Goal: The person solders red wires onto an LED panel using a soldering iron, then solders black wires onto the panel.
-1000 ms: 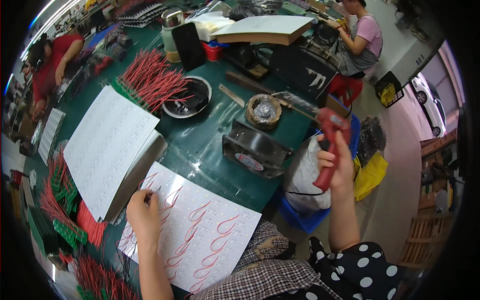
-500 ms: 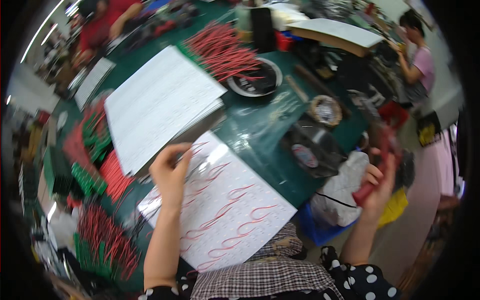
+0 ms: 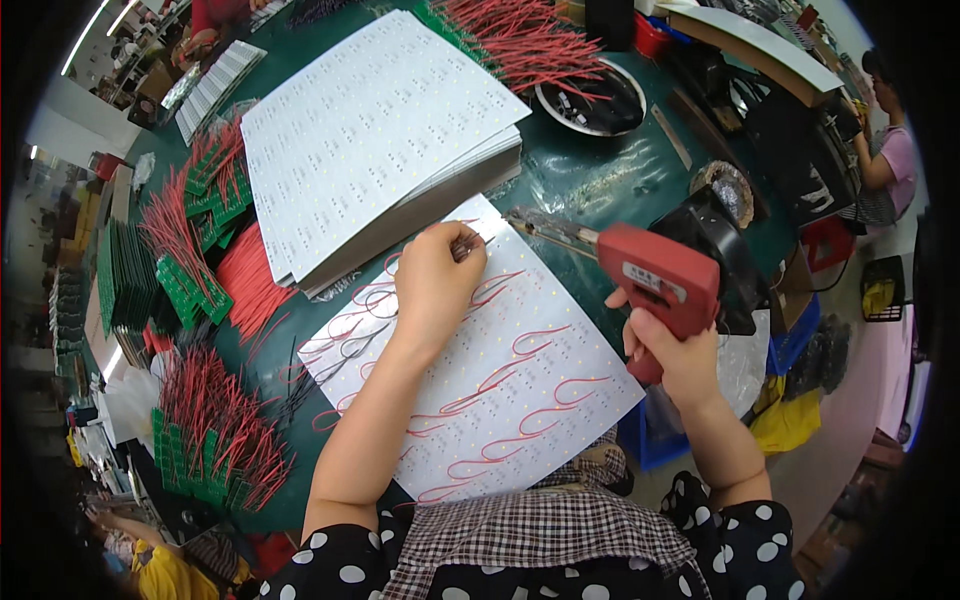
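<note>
In front of me lies a white panel [image 3: 600, 362] printed with rows of small marks, with red wire loops [image 3: 500, 380] running across it. Over its far corner, my left hand [image 3: 440, 280] is closed in a pinch on thin wires [image 3: 467, 243], whose ends are partly hidden by the fingers. My right hand [image 3: 680, 360] grips the handle of a red soldering gun [image 3: 660, 275]. The gun's metal tip [image 3: 515, 218] points left, close to the panel's far corner and a short way from my left fingers. Black wires [image 3: 362, 340] lie beside my left forearm.
A tall stack of white panels [image 3: 380, 130] stands beyond my left hand. Green circuit boards with red wires [image 3: 210, 455] lie at left. Red wires [image 3: 530, 45] and a round dish [image 3: 600, 100] sit at the back. Another person [image 3: 890, 160] works at far right.
My right hand has brought the soldering gun leftward from the right side to the panel's far corner. My left hand stays pinched near that corner. The whole view has shifted.
</note>
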The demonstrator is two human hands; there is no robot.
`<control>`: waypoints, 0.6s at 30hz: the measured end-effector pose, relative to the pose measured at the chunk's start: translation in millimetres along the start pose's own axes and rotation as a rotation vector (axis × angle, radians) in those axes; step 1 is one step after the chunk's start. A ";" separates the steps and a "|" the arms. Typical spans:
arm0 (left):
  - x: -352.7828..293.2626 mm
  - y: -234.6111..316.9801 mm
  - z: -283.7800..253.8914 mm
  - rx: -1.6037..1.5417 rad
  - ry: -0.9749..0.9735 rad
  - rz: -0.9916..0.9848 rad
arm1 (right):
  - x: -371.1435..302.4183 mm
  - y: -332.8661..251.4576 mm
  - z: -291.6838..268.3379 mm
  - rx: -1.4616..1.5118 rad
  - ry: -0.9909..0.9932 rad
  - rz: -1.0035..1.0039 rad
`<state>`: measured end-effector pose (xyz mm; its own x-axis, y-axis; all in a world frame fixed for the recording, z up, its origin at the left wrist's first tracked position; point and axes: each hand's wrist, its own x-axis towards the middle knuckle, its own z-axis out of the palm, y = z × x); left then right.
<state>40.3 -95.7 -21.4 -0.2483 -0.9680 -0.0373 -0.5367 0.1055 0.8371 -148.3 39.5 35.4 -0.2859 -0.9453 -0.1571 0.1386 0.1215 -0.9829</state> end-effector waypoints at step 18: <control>-3.1 8.1 5.4 0.153 0.071 -0.043 | 8.6 14.5 -2.1 -0.079 0.003 0.126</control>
<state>32.4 -90.7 -17.4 -0.1682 -0.9853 -0.0284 -0.6635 0.0919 0.7425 -150.8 33.7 19.6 -0.2735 -0.9201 -0.2803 0.0990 0.2629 -0.9597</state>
